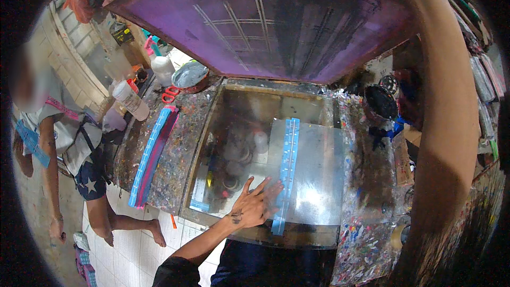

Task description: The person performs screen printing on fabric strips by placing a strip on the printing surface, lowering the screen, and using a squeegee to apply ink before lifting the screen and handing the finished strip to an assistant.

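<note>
My left hand [254, 203] rests with spread fingers on or just over the glass plate [231, 122], touching or beside a narrow blue printed strip [288, 167] on a clear sheet [317, 180]. My raised right forearm [443, 101] runs up the right side, its hand out of sight. A purple screen frame [212, 32] stands tilted up behind the glass. More blue and pink strips [151, 159] lie to the left, near red scissors [170, 93].
Bottles [130, 98] and a bowl [188, 74] sit back left; a dark paint tub [380, 106] is back right on the stained worktop [356, 234]. A person [95, 175] is at the far left, near a blue strip. Stacked screens [478, 74] stand far right.
</note>
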`<act>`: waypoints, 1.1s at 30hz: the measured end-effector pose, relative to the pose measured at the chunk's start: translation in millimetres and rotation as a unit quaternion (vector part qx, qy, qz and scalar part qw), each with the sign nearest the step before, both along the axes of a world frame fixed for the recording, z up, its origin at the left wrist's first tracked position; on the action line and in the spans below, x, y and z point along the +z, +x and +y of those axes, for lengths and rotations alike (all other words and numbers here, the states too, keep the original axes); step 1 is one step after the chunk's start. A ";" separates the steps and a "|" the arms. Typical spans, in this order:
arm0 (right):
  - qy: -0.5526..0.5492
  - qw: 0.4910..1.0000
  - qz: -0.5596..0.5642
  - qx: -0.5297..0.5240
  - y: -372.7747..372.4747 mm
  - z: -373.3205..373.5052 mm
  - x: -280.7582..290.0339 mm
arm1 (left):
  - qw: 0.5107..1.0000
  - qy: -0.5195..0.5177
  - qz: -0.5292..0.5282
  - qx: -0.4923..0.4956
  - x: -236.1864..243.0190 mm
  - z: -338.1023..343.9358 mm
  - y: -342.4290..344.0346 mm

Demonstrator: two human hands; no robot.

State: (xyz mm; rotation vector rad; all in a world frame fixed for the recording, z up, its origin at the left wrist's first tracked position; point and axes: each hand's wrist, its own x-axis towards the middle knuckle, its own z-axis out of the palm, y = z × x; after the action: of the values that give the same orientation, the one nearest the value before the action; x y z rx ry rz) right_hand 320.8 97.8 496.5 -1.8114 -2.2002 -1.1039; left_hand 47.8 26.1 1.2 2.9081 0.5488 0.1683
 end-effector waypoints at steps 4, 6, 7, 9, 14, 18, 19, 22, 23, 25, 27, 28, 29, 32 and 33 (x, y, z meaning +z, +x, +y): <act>-0.012 1.000 0.009 -0.024 -2.6 -0.4 4.5 | 0.999 0.012 0.029 0.002 -12.1 24.9 10.2; -0.010 1.000 0.000 -0.022 -5.4 -2.4 3.0 | 0.999 0.026 0.019 0.000 4.9 62.0 29.8; -0.005 1.000 -0.006 -0.018 -8.9 -4.8 4.4 | 0.999 0.014 0.007 -0.038 9.3 82.5 42.5; -0.019 0.999 0.013 -0.049 -13.0 -9.6 4.1 | 0.993 -0.007 -0.020 -0.117 13.6 119.1 77.2; 0.004 1.000 0.014 -0.027 -4.0 -9.9 4.6 | 0.971 0.057 -0.001 -0.234 24.3 158.5 104.9; -0.016 0.999 0.017 -0.036 -10.2 -10.2 7.3 | 0.983 0.113 -0.002 -0.144 31.5 159.1 66.6; -0.033 0.999 0.012 -0.038 -9.5 -7.7 8.0 | 0.986 0.125 -0.007 -0.114 30.7 153.2 47.8; 0.040 0.999 -0.019 -0.004 -6.6 -12.8 0.7 | 0.986 0.166 -0.003 0.016 28.8 115.8 -10.5; 0.044 0.999 -0.027 -0.007 -4.1 -7.2 -1.5 | 0.984 0.163 0.002 0.076 20.5 94.8 -18.3; 0.047 0.998 -0.041 -0.008 -1.0 0.1 -8.6 | 0.975 0.137 0.030 0.172 12.3 50.0 -31.5; 0.008 0.997 -0.046 -0.057 -3.3 2.8 3.3 | 0.962 0.106 0.073 0.239 18.9 10.6 -43.8; 0.007 0.997 -0.041 -0.064 -1.2 0.2 -0.4 | 0.960 0.095 0.082 0.252 15.7 -6.7 -49.1; 0.012 0.997 -0.040 -0.069 -4.4 -3.3 -0.3 | 0.956 0.089 0.085 0.268 12.7 -19.9 -55.6; 0.035 0.997 -0.043 -0.058 -3.9 -10.1 -6.7 | 0.966 0.072 0.016 0.250 18.9 -44.0 -67.8; 0.044 0.997 -0.045 -0.051 -0.9 -12.4 -8.6 | 0.974 0.045 -0.004 0.223 24.1 -44.3 -67.8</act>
State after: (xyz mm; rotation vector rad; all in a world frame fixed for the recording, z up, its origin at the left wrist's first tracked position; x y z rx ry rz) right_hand 319.9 85.4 487.9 -1.8908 -2.0901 -1.3056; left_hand -20.0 -18.2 25.3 2.8182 1.2158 0.2681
